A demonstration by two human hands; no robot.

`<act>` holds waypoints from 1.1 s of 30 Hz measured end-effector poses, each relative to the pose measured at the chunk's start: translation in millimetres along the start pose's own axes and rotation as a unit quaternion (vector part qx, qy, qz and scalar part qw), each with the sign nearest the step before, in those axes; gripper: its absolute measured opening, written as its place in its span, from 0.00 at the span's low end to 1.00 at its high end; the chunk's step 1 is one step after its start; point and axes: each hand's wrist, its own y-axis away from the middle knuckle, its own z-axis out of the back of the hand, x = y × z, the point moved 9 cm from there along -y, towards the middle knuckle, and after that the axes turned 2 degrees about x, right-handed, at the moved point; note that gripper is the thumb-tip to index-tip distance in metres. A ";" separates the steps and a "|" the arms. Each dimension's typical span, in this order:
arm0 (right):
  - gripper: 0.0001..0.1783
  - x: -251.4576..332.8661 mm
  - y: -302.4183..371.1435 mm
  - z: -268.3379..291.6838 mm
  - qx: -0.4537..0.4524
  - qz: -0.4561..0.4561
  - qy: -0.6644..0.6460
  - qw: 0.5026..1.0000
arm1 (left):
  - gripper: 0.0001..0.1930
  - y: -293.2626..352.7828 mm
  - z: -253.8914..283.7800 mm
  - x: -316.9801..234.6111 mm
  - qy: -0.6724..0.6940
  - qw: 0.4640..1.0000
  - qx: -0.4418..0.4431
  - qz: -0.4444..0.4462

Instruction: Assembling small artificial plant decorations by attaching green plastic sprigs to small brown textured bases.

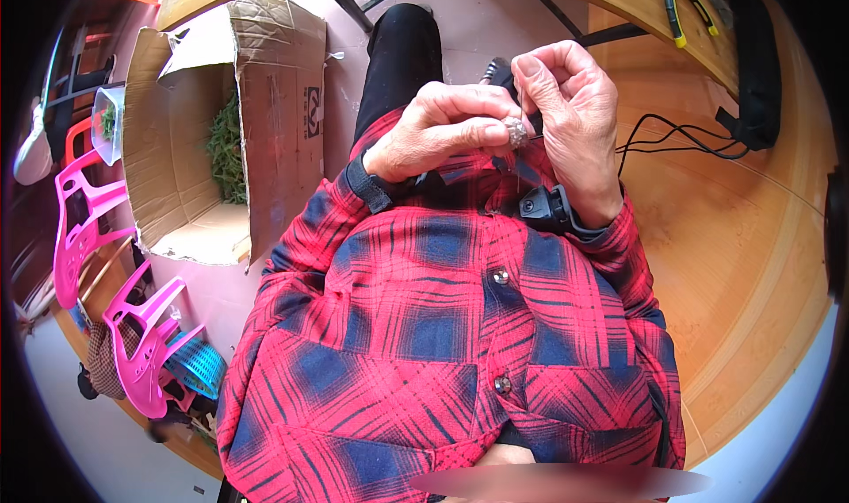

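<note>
In front of my chest, my left hand (442, 131) is closed, pinching a small grey, bumpy lump (516, 133) between thumb and fingertips. Its exact kind I cannot make out. Close beside it on the right, my right hand (577, 118) has thumb and forefinger pressed together on a thin strand (522, 100) that runs down to the lump. Whether the strand is thread or wire is too fine to tell. Both hands are held above my lap, nearly touching. Dark straps circle both wrists.
On the left stands an open cardboard box (287, 149) with green foliage (228, 149) inside. Pink plastic stools (141, 353) and a blue basket (196, 366) lie further left. A wooden table (610, 7) along the far side bears yellow-handled pliers (670, 12). Black cables (681, 136) hang at right.
</note>
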 end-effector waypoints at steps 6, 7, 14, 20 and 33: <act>0.06 18.3 3.4 7.8 -0.017 0.036 -0.028 0.999 | 0.10 -1.7 1.7 -1.7 0.040 0.999 -0.014 0.007; 0.07 16.6 9.6 11.4 0.008 0.019 0.039 0.999 | 0.11 -1.0 6.5 -1.7 0.045 0.998 -0.033 0.008; 0.07 12.1 36.6 -4.6 0.082 -0.031 0.205 0.975 | 0.14 -3.1 14.3 2.9 0.032 0.995 -0.095 0.022; 0.07 -4.6 40.4 -4.1 0.090 -0.178 0.018 0.980 | 0.12 -0.9 17.9 -4.3 -0.119 0.990 -0.070 -0.010; 0.03 39.6 37.4 -7.1 0.152 -0.003 0.365 0.919 | 0.10 -6.4 -6.3 -14.6 -0.167 0.985 0.018 -0.049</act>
